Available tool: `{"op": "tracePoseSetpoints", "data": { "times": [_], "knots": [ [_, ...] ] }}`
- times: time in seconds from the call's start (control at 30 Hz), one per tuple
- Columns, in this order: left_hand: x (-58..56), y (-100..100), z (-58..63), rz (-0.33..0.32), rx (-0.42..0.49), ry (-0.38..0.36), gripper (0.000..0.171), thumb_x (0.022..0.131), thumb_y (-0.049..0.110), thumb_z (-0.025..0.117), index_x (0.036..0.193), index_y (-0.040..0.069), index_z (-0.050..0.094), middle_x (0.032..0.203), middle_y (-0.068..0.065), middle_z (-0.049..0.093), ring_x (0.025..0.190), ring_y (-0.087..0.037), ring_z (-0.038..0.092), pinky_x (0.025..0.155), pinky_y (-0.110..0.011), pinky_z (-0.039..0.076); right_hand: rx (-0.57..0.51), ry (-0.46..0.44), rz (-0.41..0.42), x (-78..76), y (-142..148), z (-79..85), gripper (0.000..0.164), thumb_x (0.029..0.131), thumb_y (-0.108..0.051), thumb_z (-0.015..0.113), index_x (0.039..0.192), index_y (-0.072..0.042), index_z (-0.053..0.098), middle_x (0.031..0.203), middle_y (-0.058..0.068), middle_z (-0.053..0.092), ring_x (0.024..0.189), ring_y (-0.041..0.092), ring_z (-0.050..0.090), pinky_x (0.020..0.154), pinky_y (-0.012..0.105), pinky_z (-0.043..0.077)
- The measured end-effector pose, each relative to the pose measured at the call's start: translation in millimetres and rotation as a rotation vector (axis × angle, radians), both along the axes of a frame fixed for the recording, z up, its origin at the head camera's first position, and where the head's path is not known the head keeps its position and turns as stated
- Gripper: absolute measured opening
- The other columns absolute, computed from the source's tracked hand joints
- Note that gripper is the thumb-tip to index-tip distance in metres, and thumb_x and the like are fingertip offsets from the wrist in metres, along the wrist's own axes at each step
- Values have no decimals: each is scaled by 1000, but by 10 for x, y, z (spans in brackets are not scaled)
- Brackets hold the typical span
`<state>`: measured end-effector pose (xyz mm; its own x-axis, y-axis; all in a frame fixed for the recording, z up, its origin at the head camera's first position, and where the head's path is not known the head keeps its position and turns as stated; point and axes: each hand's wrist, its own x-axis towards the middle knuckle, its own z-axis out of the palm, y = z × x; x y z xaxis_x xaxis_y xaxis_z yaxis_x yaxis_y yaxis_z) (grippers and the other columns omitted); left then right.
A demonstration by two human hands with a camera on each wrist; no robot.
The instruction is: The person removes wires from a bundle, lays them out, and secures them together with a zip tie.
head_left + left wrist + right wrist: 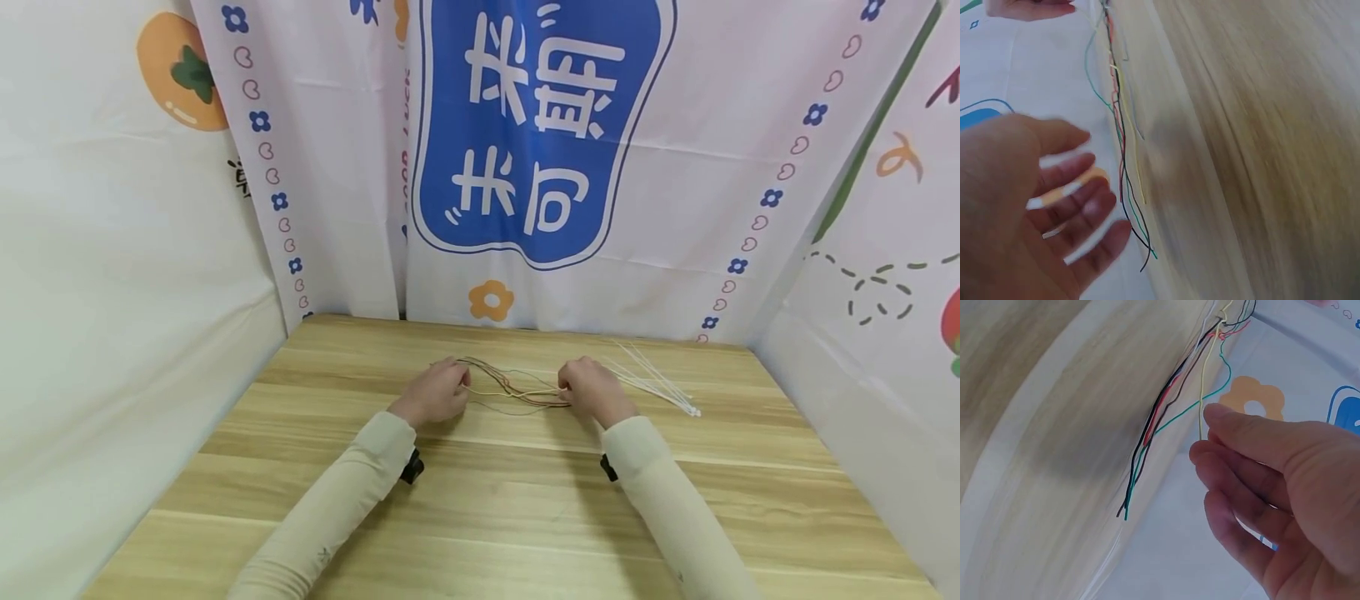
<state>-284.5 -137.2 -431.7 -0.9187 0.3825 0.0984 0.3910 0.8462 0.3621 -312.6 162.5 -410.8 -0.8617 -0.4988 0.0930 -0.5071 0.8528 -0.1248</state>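
Note:
A loose bundle of thin wires [508,385], black, red, green, yellow and grey, lies along the table between the two hands. At its right end my right hand [1272,481] pinches the yellow wire [1202,394] between thumb and forefinger, holding it apart from the other strands. The green wire [1229,370] bows out and crosses behind the yellow one. My left hand [1054,194] is beside the bundle's other end, its fingers spread and loosely bent with nothing between them. There the wire ends [1138,234] fan out close to its fingertips.
Several white cable ties [660,387] lie on the wooden table [510,517], just right of the right hand. A printed white cloth [345,208] hangs at the table's back edge, with more cloth along both sides.

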Motion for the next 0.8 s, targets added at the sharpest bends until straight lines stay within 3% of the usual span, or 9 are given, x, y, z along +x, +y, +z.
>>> {"op": "tracePoseSetpoints", "data": {
  "times": [0.33,0.53,0.8],
  "knots": [
    [-119,56,-37,-156,19,-8,40,99,26,74,129,2,62,132,-11,62,121,-27,60,107,-44,52,58,46,-29,175,235,45,16,91,-23,84,102,-12,81,97,3,79,81,17,70,69,41,58],
    [-239,151,-67,-149,-31,35,68,92,45,81,139,3,58,135,-12,60,119,-27,60,106,-46,52,75,23,-48,256,421,66,20,93,-25,83,108,-12,80,103,6,79,87,20,71,70,43,59],
    [-394,207,-125,-166,-117,2,93,89,59,80,156,4,47,160,-14,47,148,-35,46,122,-58,38,62,-2,-67,315,646,42,25,94,-26,81,111,-8,78,102,7,78,88,21,72,72,45,59]
  ]
}}
